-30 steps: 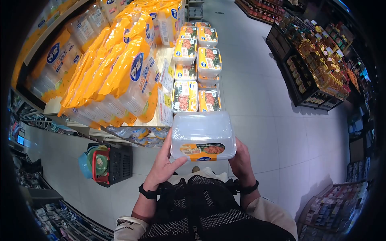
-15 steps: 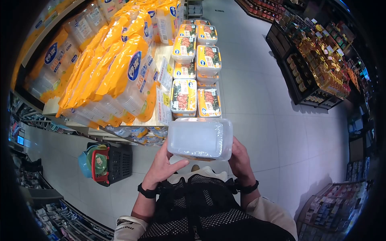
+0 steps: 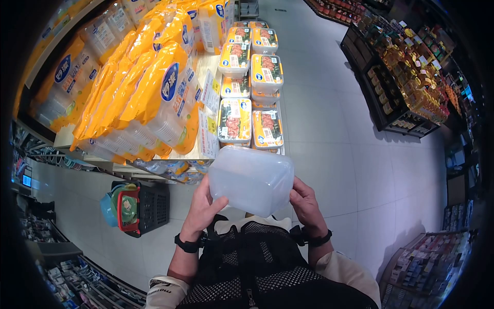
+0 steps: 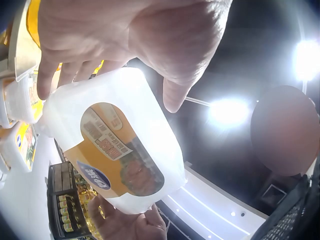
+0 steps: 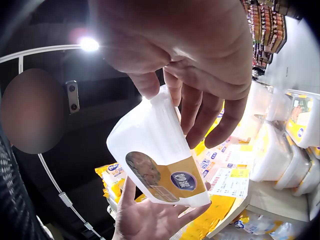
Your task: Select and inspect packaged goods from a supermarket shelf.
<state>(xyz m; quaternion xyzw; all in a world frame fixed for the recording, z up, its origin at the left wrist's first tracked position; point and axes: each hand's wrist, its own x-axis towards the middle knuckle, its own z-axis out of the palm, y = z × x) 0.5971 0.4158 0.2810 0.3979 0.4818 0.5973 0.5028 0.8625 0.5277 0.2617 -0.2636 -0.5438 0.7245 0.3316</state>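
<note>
We've got the clear plastic box (image 3: 251,179) up in front of our chest, over the aisle floor and just short of the display's near end, and it's tipped over now. A second ago its orange label faced us along the front edge, and half a second ago that label was slipping under. Now the head view gives only the plain milky underside, one corner dipping toward us. The label (image 4: 122,157) (orange band, blue oval, food picture) shows from below in the wrist views. Our left hand (image 3: 203,206) grips the left end, thumb across the near face and fingers curled round the far edge. Our right hand (image 3: 307,202) clasps the right end, fingers wrapped behind. Both wrists have hardly shifted. Just beyond the box, stacked labelled boxes (image 3: 235,119) line the display's edge, with orange packs (image 3: 149,82) piled beside them. Down left on the floor stands a black basket (image 3: 149,208).
</note>
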